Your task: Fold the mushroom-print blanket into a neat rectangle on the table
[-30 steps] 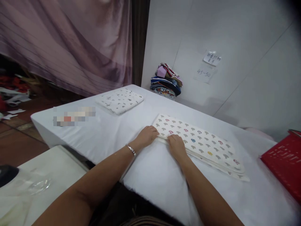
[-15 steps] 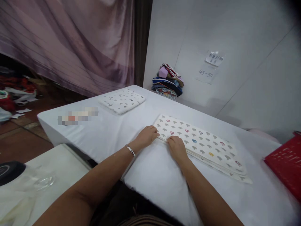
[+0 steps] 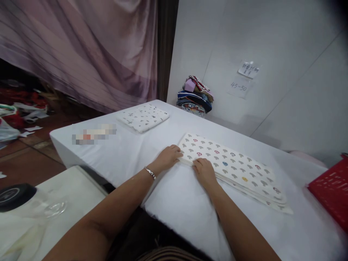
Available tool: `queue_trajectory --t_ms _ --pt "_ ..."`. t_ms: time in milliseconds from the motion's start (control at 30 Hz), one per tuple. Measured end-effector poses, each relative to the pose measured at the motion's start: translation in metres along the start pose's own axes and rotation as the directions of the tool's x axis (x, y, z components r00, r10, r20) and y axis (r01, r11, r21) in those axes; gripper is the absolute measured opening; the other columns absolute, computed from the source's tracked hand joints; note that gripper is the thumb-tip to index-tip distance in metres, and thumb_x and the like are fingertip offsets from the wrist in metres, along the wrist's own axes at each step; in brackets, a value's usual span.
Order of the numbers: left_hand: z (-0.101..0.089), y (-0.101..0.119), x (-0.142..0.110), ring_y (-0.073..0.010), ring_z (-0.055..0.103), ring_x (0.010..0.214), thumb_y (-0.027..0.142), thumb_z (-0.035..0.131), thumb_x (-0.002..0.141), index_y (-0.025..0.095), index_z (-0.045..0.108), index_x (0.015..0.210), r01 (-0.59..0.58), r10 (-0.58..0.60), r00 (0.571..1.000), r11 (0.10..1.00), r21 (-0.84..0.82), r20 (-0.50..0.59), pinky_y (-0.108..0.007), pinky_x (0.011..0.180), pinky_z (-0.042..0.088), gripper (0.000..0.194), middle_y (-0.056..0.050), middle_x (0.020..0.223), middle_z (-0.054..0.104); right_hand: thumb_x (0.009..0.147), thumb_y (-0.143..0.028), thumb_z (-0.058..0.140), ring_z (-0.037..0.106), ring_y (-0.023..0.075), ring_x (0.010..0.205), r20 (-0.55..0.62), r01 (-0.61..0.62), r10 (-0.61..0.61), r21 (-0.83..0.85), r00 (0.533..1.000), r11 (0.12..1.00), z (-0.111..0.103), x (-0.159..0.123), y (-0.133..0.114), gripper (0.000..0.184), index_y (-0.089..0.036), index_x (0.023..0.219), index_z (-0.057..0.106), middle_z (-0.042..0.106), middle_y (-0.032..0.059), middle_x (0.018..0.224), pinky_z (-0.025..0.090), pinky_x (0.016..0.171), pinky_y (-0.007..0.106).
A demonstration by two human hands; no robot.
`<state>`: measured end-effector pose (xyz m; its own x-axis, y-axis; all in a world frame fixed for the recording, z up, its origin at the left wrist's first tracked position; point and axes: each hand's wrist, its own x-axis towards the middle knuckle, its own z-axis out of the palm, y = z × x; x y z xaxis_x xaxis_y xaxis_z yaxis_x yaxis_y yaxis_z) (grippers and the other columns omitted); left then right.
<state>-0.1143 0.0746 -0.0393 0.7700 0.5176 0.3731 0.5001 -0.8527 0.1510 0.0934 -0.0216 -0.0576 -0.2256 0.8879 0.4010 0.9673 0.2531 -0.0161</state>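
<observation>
A long folded cloth [image 3: 231, 163] lies across the white table, cream with grey mushroom prints and a few red, blue and yellow ones. At its near left corner, my left hand [image 3: 170, 156], with a silver bracelet at the wrist, has its fingers closed on the edge. A little to the right, my right hand [image 3: 204, 170] grips the near edge, fingertips on top and thumb side hidden. Several layers show along that edge. Farther back on the left rests a second folded cloth [image 3: 145, 117], white with small dark prints, apart from both hands.
The white-covered table [image 3: 122, 156] holds a blurred-out item [image 3: 94, 134] on its left. A red basket [image 3: 330, 188] stands at the right. Behind the table is a pile of folded fabrics [image 3: 194, 96] by the wall. A pale side table [image 3: 78, 197] with a black round object [image 3: 16, 197] is at lower left.
The view has shifted slightly, so everything on the left appears a little farther right. Both hands keep their places on the cloth's edge, and the cloth looks unchanged.
</observation>
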Motion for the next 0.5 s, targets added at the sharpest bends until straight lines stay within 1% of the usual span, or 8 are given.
queue_trajectory --t_ms 167,300,400,500 --pt "-0.0011 -0.0005 -0.0021 -0.0204 0.049 0.104 0.019 0.057 0.082 0.023 0.062 0.104 0.021 -0.021 1.000 0.999 0.033 -0.017 -0.033 0.084 0.043 0.023 -0.006 0.111 0.057 0.090 -0.017 0.049 0.049 0.0196 0.089 -0.014 -0.025 0.025 0.048 1.000 0.999 0.0041 -0.0001 0.0027 0.018 -0.017 0.100 0.063 0.061 0.0067 0.095 0.036 0.078 0.032" --pt "-0.0031 0.0028 -0.0026 -0.0183 0.052 0.098 0.021 0.049 0.087 0.022 0.060 0.104 0.033 -0.034 0.999 0.996 0.088 0.017 -0.030 0.078 0.043 0.021 -0.006 0.111 0.057 0.090 -0.017 0.047 0.048 0.0198 0.089 -0.010 -0.014 0.014 0.018 1.000 1.000 0.0054 0.0003 0.0037 0.018 -0.016 0.101 0.062 0.061 0.0068 0.097 0.035 0.079 0.031" --pt "-0.0030 0.0044 -0.0018 -0.0164 0.054 0.093 0.021 0.044 0.088 0.022 0.056 0.108 0.033 -0.039 0.998 0.990 0.137 0.043 -0.027 0.073 0.043 0.023 -0.005 0.109 0.057 0.091 -0.020 0.048 0.048 0.0199 0.090 0.022 -0.012 0.012 -0.023 1.000 1.000 0.0021 0.0015 0.0013 0.017 -0.017 0.101 0.061 0.060 0.0065 0.097 0.034 0.079 0.031" --pt "-0.0017 0.0036 -0.0008 -0.0155 0.056 0.090 0.018 0.042 0.089 0.023 0.053 0.113 0.011 -0.023 0.998 0.982 0.190 0.064 -0.026 0.072 0.043 0.027 -0.005 0.105 0.059 0.090 -0.022 0.049 0.048 0.0205 0.090 0.069 -0.006 0.011 -0.072 0.998 0.997 -0.0025 0.0029 -0.0028 0.019 -0.017 0.107 0.057 0.059 0.0066 0.098 0.034 0.078 0.032"
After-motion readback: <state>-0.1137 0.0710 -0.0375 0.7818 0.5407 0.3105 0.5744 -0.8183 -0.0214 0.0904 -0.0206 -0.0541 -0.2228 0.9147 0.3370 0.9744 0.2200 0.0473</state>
